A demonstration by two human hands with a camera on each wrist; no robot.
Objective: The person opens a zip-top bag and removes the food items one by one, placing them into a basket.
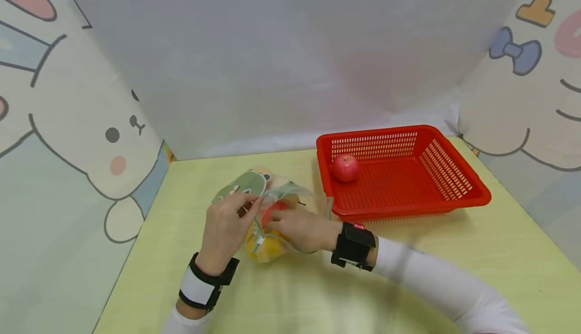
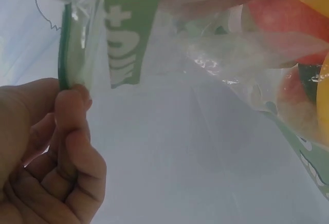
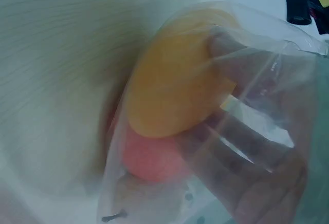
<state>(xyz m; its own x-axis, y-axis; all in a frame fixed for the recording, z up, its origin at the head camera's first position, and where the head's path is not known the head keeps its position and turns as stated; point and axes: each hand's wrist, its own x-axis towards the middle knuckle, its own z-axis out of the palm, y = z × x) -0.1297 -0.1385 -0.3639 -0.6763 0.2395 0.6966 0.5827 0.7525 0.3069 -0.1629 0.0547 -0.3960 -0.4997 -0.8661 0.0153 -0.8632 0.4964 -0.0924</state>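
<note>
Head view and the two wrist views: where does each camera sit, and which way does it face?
Head: on the head, facing forward and down over the table and red basket; left hand, right hand and white sleeves show.
Left wrist: on that wrist, facing a clear bag; the left fingers show, pinching its edge.
Right wrist: on that wrist, facing the bag; right fingers show through the plastic.
Both wrist views share the bag, with yellow and red items inside.
</note>
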